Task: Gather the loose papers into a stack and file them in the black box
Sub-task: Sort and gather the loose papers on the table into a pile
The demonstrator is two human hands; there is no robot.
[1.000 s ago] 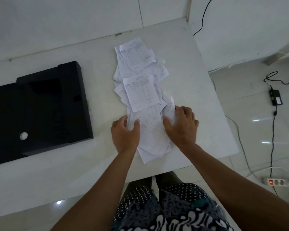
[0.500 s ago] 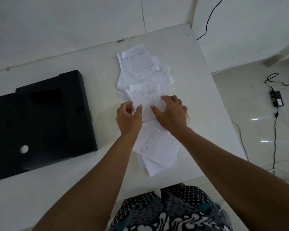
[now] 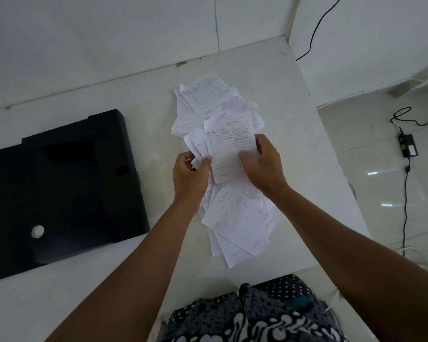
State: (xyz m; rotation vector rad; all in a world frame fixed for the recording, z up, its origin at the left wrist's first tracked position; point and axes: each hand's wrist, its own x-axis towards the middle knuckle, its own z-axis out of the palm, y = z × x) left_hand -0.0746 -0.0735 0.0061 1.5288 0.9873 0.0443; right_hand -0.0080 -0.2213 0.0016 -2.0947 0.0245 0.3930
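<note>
Loose white printed papers (image 3: pixel 237 220) lie strewn in a long heap down the middle of the white table (image 3: pixel 294 119). Both hands hold a small bunch of the sheets (image 3: pixel 229 146), lifted a little over the heap's middle. My left hand (image 3: pixel 189 177) pinches the bunch at its left edge. My right hand (image 3: pixel 265 164) grips its right edge, thumb on top. The black box (image 3: pixel 59 188) lies flat and open on the table to the left, with a round white spot on it; it is apart from the papers.
The table's right edge drops to a glossy tiled floor with a black power adapter (image 3: pixel 408 145) and trailing cables. A white wall runs along the back. Patterned dark clothing (image 3: pixel 252 314) shows at the near table edge.
Both hands moved from the near end of the heap up to its middle and took hold of a few sheets, which now sit lifted between them.
</note>
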